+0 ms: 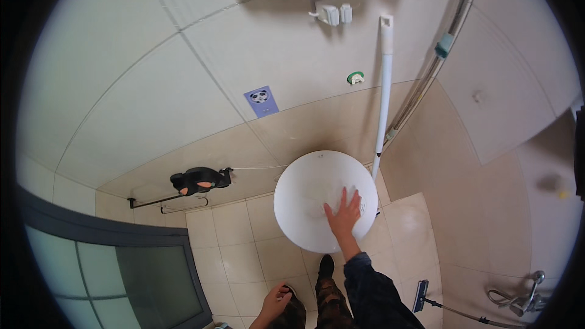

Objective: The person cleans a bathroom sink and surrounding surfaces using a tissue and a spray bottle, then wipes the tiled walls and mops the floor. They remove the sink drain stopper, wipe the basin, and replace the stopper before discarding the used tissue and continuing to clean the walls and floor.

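A round white basin (301, 192) is in front of me, close to the tiled wall. Over its right half is my right hand (345, 217), its fingers spread and nothing visible in them. Whether the fingertips touch the basin's surface, I cannot tell. Beside that hand, a small marking (363, 207) shows on the basin's inner side. My left hand (276, 300) hangs low by my left leg, fingers loosely bent, with no object seen in it.
A white pole (385, 96) leans behind the basin. Left along the wall is a black rail (157, 201) with a black holder (201, 182). A squeegee-like floor tool (421, 296) and a metal tap (525, 299) are at right. A dark-framed door (196, 274) stands at left.
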{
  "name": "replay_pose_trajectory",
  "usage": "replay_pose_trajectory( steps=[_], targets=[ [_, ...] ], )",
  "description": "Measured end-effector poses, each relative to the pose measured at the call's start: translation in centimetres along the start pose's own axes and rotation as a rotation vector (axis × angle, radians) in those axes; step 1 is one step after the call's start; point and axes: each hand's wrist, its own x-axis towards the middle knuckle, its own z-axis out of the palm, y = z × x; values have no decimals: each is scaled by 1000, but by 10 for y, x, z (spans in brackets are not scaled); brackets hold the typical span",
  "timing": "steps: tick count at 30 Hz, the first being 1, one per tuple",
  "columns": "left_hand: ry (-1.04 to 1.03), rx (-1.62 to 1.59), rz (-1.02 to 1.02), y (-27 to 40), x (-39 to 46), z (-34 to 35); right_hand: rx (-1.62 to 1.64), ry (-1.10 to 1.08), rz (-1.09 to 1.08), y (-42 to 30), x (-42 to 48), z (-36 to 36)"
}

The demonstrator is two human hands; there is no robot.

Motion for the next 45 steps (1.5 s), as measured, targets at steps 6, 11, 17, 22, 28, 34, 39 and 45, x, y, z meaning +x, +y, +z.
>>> replay_pose_trajectory(
  steps=[6,11,17,22,28,34,39,45],
  targets=[
    [86,-146,-107,-11,69,-10,-326,-152,-672,-32,-31,93],
    [25,-176,-128,-2,84,-11,65,-424,-636,9,-50,39],
    [-92,-203,-176,-21,87,-31,-207,120,-194,17,111,79],
    [-77,-187,-159,-30,92,-58,-40,-185,-462,-74,103,133],
    [-27,-190,-152,-32,80,-96,-68,-571,-854,-48,-57,51],
    [-81,-360,-103,0,51,-129,458,-708,12,-9,-132,-45],
    [-377,-814,-118,104,20,-161,1709,-880,804,-172,-107,-114],
    [-695,-1147,35,191,-44,-217,2050,-889,779,-326,-105,-146]
  ],
)
